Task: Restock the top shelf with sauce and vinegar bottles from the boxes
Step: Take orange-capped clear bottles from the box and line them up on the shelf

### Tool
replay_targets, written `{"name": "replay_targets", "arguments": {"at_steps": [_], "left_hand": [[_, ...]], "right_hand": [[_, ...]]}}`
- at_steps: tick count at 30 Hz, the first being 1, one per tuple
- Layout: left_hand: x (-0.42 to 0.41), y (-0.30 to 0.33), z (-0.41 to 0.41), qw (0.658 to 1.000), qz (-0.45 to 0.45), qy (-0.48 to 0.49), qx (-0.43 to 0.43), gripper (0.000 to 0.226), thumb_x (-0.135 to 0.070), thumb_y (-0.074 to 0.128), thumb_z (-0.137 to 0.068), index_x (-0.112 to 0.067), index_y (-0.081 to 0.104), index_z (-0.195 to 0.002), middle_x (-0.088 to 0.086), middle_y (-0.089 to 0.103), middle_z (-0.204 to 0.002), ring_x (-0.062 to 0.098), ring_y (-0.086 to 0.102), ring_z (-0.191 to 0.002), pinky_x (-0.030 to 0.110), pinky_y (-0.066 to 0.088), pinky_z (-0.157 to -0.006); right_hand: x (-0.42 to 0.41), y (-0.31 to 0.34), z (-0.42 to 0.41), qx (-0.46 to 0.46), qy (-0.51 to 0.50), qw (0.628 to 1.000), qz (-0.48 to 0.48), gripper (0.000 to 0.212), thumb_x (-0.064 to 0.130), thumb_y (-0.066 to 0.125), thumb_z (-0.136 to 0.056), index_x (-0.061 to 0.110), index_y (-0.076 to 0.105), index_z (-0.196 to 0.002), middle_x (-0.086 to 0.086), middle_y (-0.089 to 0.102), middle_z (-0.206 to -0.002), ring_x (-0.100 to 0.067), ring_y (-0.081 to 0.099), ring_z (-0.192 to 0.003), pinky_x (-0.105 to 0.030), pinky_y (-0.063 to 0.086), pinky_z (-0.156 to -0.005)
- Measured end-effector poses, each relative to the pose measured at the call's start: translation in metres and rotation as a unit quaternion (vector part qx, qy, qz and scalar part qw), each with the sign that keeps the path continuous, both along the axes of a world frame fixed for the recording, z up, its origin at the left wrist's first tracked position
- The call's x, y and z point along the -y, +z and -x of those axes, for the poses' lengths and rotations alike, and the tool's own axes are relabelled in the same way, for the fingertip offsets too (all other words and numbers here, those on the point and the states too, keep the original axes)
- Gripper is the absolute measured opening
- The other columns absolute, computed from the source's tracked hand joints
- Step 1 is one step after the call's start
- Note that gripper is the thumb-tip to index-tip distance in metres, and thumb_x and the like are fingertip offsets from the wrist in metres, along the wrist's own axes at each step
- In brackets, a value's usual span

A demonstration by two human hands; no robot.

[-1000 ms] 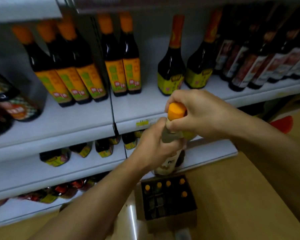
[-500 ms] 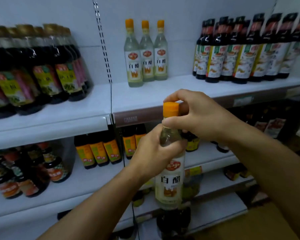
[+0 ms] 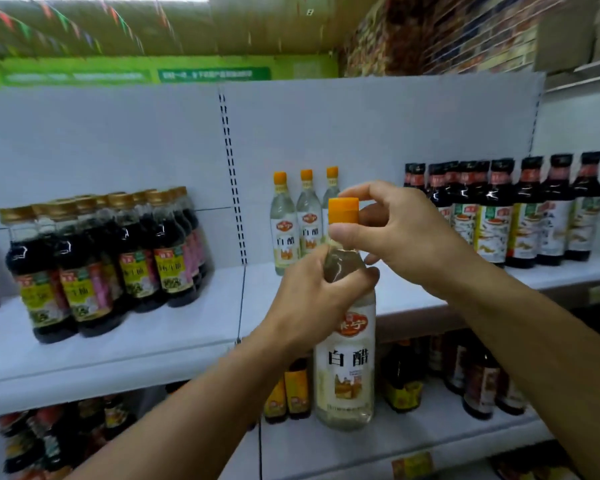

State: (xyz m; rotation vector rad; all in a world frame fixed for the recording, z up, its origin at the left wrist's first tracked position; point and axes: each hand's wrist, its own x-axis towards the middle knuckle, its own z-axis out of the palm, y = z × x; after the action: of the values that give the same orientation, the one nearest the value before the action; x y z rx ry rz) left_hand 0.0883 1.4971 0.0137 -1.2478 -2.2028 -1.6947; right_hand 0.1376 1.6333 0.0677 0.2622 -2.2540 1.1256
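A clear white vinegar bottle [image 3: 345, 362] with an orange cap is held upright in front of the top shelf [image 3: 153, 337]. My left hand [image 3: 312, 296] grips its neck from the left. My right hand [image 3: 402, 237] pinches the top of the neck just under the cap, thumb in front and fingers arched over the cap. Three matching vinegar bottles [image 3: 284, 226] stand at the back of the top shelf, behind my hands.
Dark sauce bottles with gold caps [image 3: 101, 268] crowd the shelf's left part. Dark bottles with black caps [image 3: 520, 216] line its right part. Bare shelf lies between the vinegar row and the front edge. Lower shelves [image 3: 395, 441] hold more dark bottles.
The view has swung upward from the floor box and lower shelves to the top shelf. Both hands have lifted the vinegar bottle to top-shelf height, keeping the same grip.
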Motion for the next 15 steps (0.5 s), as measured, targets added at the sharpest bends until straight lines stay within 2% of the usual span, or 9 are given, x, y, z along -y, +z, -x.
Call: {"name": "replay_targets", "arguments": {"at_steps": [4, 6, 8, 10, 13, 15], "left_hand": [[-0.015, 0.027, 0.013, 1.000, -0.029, -0.005, -0.009, 0.016, -0.029, 0.063, -0.090, -0.025, 0.067, -0.105, -0.002, 0.074, -0.095, 0.014, 0.072, -0.090, 0.047, 0.059, -0.084], [-0.023, 0.037, 0.019, 0.999, -0.036, -0.007, -0.009, 0.018, -0.026, 0.062, -0.091, -0.028, 0.068, -0.109, -0.003, 0.075, -0.098, 0.014, 0.072, -0.092, 0.045, 0.058, -0.085], [-0.030, 0.047, 0.026, 0.999, -0.036, 0.004, -0.010, 0.011, -0.028, 0.063, -0.092, -0.027, 0.069, -0.102, -0.002, 0.075, -0.095, 0.015, 0.073, -0.089, 0.044, 0.059, -0.084], [-0.037, 0.056, 0.034, 0.999, -0.038, 0.020, -0.007, 0.007, -0.029, 0.063, -0.092, -0.024, 0.068, -0.094, 0.001, 0.075, -0.090, 0.017, 0.073, -0.084, 0.044, 0.060, -0.082], [-0.051, 0.066, 0.049, 0.997, -0.048, 0.058, -0.003, 0.012, -0.029, 0.064, -0.091, -0.017, 0.067, -0.088, 0.008, 0.073, -0.084, 0.022, 0.073, -0.077, 0.047, 0.060, -0.079], [-0.062, 0.072, 0.060, 0.995, -0.050, 0.081, -0.004, 0.017, -0.035, 0.066, -0.088, -0.018, 0.066, -0.087, 0.007, 0.073, -0.084, 0.023, 0.073, -0.077, 0.051, 0.060, -0.080]], "right_hand": [[-0.012, 0.008, 0.010, -0.020, 0.061, 0.997, 0.044, 0.033, 0.035, 0.065, -0.090, 0.024, 0.060, -0.120, 0.005, 0.072, -0.101, -0.006, 0.071, -0.088, -0.023, 0.058, -0.072], [-0.022, 0.006, 0.017, -0.005, 0.082, 0.994, 0.069, 0.045, 0.045, 0.060, -0.087, 0.024, 0.057, -0.127, 0.007, 0.071, -0.109, -0.003, 0.069, -0.093, -0.020, 0.058, -0.075], [-0.034, 0.001, 0.025, 0.013, 0.082, 0.993, 0.082, 0.062, 0.057, 0.053, -0.081, 0.023, 0.054, -0.133, 0.008, 0.067, -0.117, 0.000, 0.067, -0.098, -0.017, 0.056, -0.076], [-0.047, -0.006, 0.032, 0.039, 0.085, 0.992, 0.086, 0.068, 0.063, 0.050, -0.080, 0.023, 0.053, -0.135, 0.008, 0.067, -0.119, 0.000, 0.066, -0.100, -0.020, 0.056, -0.078], [-0.068, -0.019, 0.040, 0.106, 0.093, 0.987, 0.082, 0.070, 0.063, 0.057, -0.076, 0.025, 0.048, -0.134, 0.008, 0.069, -0.113, -0.004, 0.067, -0.100, -0.027, 0.055, -0.081], [-0.079, -0.028, 0.046, 0.147, 0.106, 0.980, 0.080, 0.061, 0.055, 0.066, -0.075, 0.030, 0.048, -0.127, 0.010, 0.072, -0.105, -0.003, 0.068, -0.095, -0.026, 0.054, -0.079]]}}
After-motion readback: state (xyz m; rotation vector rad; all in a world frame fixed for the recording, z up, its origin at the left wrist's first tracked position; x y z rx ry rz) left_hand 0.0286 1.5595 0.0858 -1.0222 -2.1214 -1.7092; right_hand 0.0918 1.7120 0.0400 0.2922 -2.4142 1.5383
